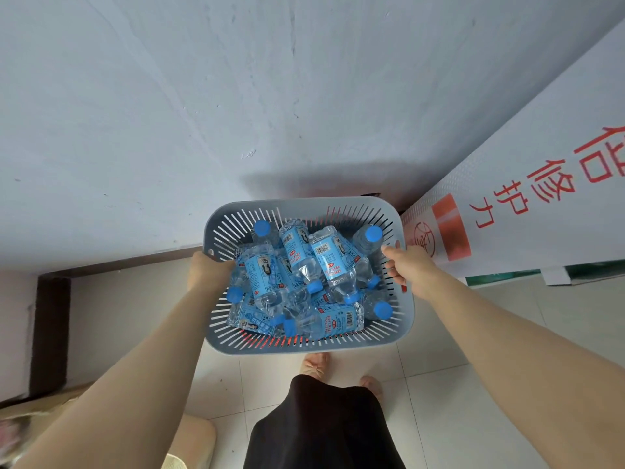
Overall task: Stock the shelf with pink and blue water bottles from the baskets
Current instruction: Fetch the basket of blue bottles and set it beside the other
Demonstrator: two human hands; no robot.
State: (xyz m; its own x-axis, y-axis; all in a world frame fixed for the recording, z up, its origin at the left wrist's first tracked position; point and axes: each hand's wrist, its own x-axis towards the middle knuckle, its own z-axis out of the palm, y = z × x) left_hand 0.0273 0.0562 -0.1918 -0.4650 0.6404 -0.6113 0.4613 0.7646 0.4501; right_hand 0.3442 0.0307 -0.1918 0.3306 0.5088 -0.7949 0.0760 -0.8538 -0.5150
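Both hands grip a grey slotted plastic basket (306,346) by its opposite short rims, holding it up above the tiled floor (422,377). The left hand (208,270) is curled tightly over the left rim, fingers hidden inside the wall; the right hand (411,265) clasps the right rim, thumb on top. Between the hands, the basket is heaped with blue-capped water bottles (329,257) bearing blue labels, lying jumbled at all angles. Beyond the hands rises a pale wall (236,96); just past the right hand stands a white panel (527,184) printed with red characters. Below the basket, a black skirt (321,428) shows.
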